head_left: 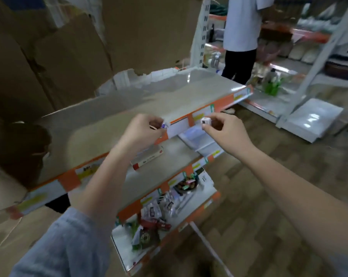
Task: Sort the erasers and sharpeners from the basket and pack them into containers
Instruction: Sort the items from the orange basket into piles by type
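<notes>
Head view, looking down along tiered shop shelving. The small white cube-shaped item with a dark square face [204, 122], either an eraser or a sharpener (motion blur prevents telling which), is pinched between the thumb and fingertips of the right hand [223, 127], just in front of the orange-and-white front edge of the upper beige shelf [117, 124]. The left hand [142, 129] pinches a smaller white-and-purple item [164, 125] at its fingertips, beside the same edge; the two items are held at about the same height, near each other but apart. Both hands are raised with fingers curled and both forearms reach forward and upward; the left forearm emerges from a rolled grey-blue sleeve [63, 242].

On the middle shelf [175, 156], below the left hand, lies a flat white rectangular box with red ends [148, 157]. Lower down, a dark round basket of small mixed-colour pieces [186, 184] sits at the far end of the bottom white shelf [125, 248], well below both hands, together with clear packets [155, 210] and a red packet [156, 224]; their contents are too blurred to identify. Brown cardboard sheets [49, 47] stand behind the shelving. A second person in a pale shirt and dark trousers [242, 39] stands beyond it, before white metal racking [317, 62]. The floor [259, 156] is brown and wood-patterned.
</notes>
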`<state>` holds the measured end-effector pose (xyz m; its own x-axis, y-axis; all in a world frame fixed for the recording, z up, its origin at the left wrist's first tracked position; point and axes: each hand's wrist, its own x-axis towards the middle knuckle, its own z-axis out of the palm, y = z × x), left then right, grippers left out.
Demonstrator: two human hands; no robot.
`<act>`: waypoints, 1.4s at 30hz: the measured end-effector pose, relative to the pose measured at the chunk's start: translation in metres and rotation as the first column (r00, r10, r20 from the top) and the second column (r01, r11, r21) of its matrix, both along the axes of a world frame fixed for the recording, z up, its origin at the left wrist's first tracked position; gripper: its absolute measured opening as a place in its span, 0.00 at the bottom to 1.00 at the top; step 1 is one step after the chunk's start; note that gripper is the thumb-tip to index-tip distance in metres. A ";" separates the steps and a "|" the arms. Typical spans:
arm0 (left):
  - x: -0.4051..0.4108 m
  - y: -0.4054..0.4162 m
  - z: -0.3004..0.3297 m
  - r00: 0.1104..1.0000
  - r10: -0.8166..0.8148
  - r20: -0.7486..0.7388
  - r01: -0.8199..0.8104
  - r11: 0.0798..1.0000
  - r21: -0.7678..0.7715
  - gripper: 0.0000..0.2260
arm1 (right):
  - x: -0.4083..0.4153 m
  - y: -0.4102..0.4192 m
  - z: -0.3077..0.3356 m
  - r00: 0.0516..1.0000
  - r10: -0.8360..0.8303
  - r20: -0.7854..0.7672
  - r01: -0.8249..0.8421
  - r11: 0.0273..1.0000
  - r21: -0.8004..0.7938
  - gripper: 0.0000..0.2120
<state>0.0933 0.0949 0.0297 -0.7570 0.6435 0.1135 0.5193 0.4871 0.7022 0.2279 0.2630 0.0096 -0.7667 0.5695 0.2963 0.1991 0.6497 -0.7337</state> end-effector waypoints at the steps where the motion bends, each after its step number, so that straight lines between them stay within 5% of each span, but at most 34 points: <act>1: 0.009 0.006 0.000 0.999 -0.038 -0.008 0.038 0.999 0.000 0.08 | 0.015 0.002 0.000 0.999 -0.034 0.006 0.034 0.999 -0.006 0.06; 8: 0.092 0.077 0.009 0.939 -0.344 0.002 0.344 0.939 -0.004 0.06 | 0.140 0.020 0.022 0.943 -0.333 -0.016 0.333 0.943 0.010 0.05; 14: 0.226 0.147 0.023 0.800 -0.600 0.019 0.597 0.799 0.076 0.05 | 0.287 0.025 0.036 0.783 -0.620 -0.053 0.623 0.780 0.062 0.03; 21: 0.456 0.196 0.014 0.519 -0.854 0.038 0.849 0.520 0.090 0.10 | 0.520 -0.001 0.027 0.486 -0.874 -0.017 0.873 0.485 0.049 0.06; 27: 0.664 0.205 0.007 0.212 -0.970 0.115 0.962 0.228 0.152 0.09 | 0.705 -0.061 0.031 0.135 -0.989 -0.061 0.991 0.133 0.032 0.06; 36: 0.902 0.169 0.010 -0.275 -0.953 0.130 0.957 -0.260 0.125 0.07 | 0.884 -0.171 0.033 -0.351 -0.933 -0.081 0.936 -0.351 -0.013 0.07; 42: 1.033 0.150 0.009 -0.510 -0.854 0.107 0.859 -0.498 0.120 0.05 | 0.966 -0.218 0.024 -0.572 -0.816 -0.084 0.820 -0.573 -0.014 0.07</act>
<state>1.1260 0.2444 0.0387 0.9330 0.3433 0.1080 0.1192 -0.5780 0.8073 1.1942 0.0452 0.0332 0.8942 0.2768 0.3519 0.4458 -0.4783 -0.7566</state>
